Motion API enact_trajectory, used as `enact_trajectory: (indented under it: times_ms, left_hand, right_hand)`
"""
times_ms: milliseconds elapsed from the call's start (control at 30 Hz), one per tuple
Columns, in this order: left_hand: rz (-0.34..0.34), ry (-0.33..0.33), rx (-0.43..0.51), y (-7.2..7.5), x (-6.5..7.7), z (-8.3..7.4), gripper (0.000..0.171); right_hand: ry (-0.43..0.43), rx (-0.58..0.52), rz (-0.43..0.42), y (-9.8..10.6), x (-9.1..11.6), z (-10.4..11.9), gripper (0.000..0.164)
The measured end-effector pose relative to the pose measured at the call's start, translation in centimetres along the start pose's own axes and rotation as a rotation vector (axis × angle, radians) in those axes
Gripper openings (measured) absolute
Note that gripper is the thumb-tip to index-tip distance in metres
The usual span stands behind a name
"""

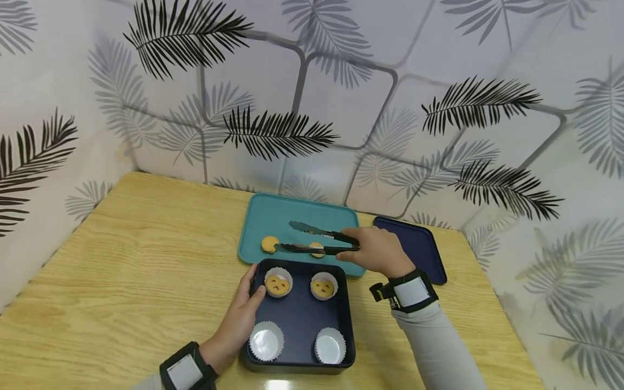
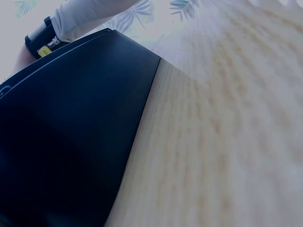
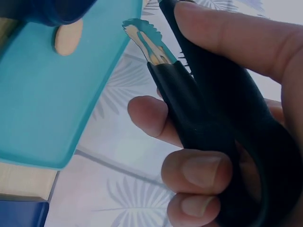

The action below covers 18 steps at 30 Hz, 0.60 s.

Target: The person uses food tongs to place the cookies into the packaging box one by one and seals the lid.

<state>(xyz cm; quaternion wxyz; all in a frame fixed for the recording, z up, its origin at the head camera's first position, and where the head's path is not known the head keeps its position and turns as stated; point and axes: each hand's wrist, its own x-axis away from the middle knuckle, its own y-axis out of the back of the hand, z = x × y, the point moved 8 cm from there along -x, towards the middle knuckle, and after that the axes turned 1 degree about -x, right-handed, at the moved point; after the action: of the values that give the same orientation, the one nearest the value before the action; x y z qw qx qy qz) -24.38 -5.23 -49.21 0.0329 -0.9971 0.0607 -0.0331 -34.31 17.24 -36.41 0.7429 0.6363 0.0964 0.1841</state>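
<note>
My left hand [image 1: 242,309] grips the left wall of a dark blue square pan [image 1: 302,311], thumb over the rim. In the pan's far corners, two white paper cups each hold a yellow cookie with a face, one left [image 1: 278,285] and one right [image 1: 322,287]. The near-left cup [image 1: 266,341] and near-right cup [image 1: 330,346] are empty. My right hand [image 1: 377,250] holds black-handled tongs [image 3: 208,80], their arms spread over a teal tray [image 1: 287,208]. One tip overlaps the tray's left round cookie [image 1: 270,244]; another cookie [image 1: 317,253] shows partly behind the lower arm.
A navy tray [image 1: 419,246] lies to the right of the teal one. Behind the wooden table [image 1: 146,260] stands a wall covering [image 1: 341,97] with a leaf pattern. The pan sits close to the teal tray's front edge.
</note>
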Motion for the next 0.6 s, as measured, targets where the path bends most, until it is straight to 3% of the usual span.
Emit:
enact_trajectory:
  times_ms: [333,600]
  left_hand:
    - [-0.001,-0.015,-0.001,0.1,0.1,-0.3,0.059]
    - [0.004,-0.024,0.017,0.1,0.0,-0.2,0.059]
  right_hand:
    - [0.055,0.019,0.025,-1.7,-1.4,1.4,0.049]
    - [0.040,0.013,0.027,-2.5,-1.6,1.6,0.052]
